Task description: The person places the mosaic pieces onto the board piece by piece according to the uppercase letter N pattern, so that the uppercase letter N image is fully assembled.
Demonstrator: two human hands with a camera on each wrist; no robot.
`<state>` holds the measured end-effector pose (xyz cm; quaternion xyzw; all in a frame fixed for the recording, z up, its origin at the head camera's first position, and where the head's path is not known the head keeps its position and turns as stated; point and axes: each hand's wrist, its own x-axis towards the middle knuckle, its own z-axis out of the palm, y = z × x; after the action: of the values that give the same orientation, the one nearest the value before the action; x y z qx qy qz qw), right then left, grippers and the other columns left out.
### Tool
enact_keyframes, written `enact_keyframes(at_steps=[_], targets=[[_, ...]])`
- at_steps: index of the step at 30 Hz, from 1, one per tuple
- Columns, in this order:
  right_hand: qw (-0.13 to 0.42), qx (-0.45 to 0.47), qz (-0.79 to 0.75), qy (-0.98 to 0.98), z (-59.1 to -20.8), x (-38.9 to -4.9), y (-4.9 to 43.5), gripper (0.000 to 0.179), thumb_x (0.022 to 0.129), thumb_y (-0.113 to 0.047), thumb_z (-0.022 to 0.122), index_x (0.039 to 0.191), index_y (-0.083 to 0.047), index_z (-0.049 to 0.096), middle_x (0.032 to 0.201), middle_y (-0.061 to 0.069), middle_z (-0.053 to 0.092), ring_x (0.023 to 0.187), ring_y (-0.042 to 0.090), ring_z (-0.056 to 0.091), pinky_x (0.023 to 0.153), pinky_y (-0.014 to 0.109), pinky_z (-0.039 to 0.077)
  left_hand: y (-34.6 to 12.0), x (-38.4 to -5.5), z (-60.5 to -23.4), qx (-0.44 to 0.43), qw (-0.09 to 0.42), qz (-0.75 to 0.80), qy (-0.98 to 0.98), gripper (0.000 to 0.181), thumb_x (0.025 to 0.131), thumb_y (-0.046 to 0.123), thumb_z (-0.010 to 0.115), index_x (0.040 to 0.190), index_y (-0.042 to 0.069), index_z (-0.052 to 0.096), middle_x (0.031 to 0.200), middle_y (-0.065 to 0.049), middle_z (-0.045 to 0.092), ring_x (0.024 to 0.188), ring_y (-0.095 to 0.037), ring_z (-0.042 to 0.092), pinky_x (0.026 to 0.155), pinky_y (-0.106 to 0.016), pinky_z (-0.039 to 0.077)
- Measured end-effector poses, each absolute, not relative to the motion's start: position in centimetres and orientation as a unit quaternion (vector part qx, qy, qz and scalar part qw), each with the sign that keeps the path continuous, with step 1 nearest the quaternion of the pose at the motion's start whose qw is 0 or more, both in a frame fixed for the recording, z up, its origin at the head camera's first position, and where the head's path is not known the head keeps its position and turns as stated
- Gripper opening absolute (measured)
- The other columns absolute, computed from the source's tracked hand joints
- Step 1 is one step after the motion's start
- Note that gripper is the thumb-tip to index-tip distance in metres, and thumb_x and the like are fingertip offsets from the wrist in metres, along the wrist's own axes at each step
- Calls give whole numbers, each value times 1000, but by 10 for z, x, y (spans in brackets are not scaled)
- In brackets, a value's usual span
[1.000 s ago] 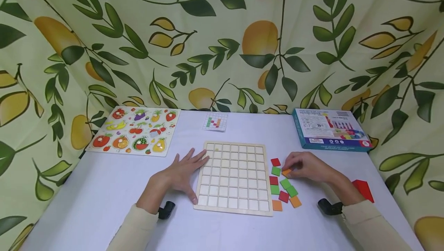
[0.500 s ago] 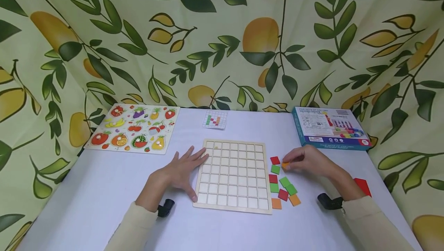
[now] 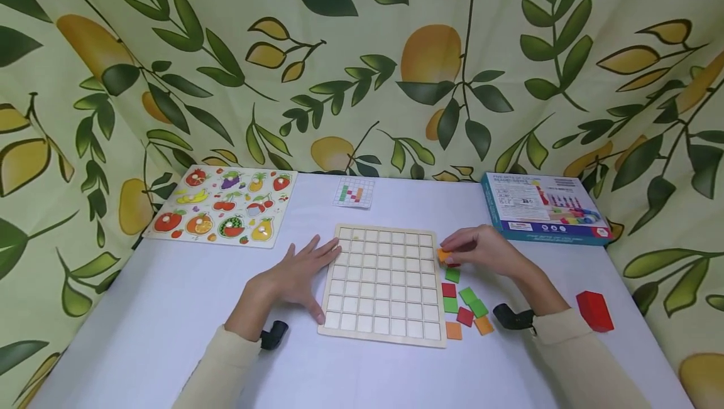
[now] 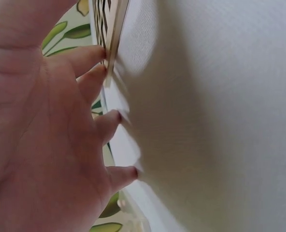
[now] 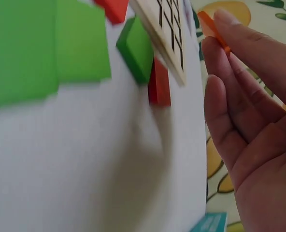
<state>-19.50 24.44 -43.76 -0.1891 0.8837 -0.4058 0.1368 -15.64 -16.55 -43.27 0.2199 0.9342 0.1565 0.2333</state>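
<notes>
An orange square tile [image 3: 444, 256] is pinched between the thumb and fingers of my right hand [image 3: 483, 249], up at the right edge of the wooden grid board [image 3: 440, 308]. The right wrist view shows the same orange tile [image 5: 213, 30] raised off the white cloth. My left hand [image 3: 296, 278] lies with spread fingers along the board's left edge, its fingertips touching the frame, as the left wrist view of the hand [image 4: 51, 130] confirms. Several red, green and orange tiles, among them a green tile [image 3: 467, 296], lie right of the board. One red tile is partly hidden under my right hand.
A small pattern card [image 3: 353, 193] lies behind the board. At the back left is a fruit puzzle board [image 3: 223, 207]; a boxed bead set [image 3: 545, 208] sits back right. A red block [image 3: 594, 311] stands near the right forearm. A printed curtain [image 3: 362, 82] hangs behind the table.
My right hand has lifted the orange tile from among the loose tiles and carried it left and away from me to the board's right edge. My left hand stays at the board.
</notes>
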Motion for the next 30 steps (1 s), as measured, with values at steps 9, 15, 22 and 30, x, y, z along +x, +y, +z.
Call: enact_keyframes(at_steps=[9,15,22,30], targets=[[145,-207,-413,875,-442,-195,215,25,84,-17,84,109,-11,81,114,8,78,112,26,69,80,12,58,-163,-157,-433,212,229,155,937,136,51,52,99,163,22,27,175,6,13,163,-35,2,124,-76,3],[144,-205,-416,874,-444,-194,195,25,83,-18,85,108,-13,82,114,6,78,113,26,69,84,9,55,-163,-158,-434,215,225,155,938,136,50,53,99,163,22,28,174,6,13,163,-35,3,124,-77,4],[134,-200,-426,872,-451,-190,176,22,82,-17,86,103,-15,82,108,5,79,93,15,69,76,17,58,-163,-156,-434,212,222,162,938,137,49,53,99,162,22,29,174,6,15,163,-33,3,125,-75,4],[128,-185,-419,880,-455,-185,164,19,81,-17,86,99,-15,82,103,2,79,87,11,66,72,17,56,-162,-157,-433,214,223,161,937,135,51,53,99,162,22,29,174,6,15,163,-34,3,124,-76,4]])
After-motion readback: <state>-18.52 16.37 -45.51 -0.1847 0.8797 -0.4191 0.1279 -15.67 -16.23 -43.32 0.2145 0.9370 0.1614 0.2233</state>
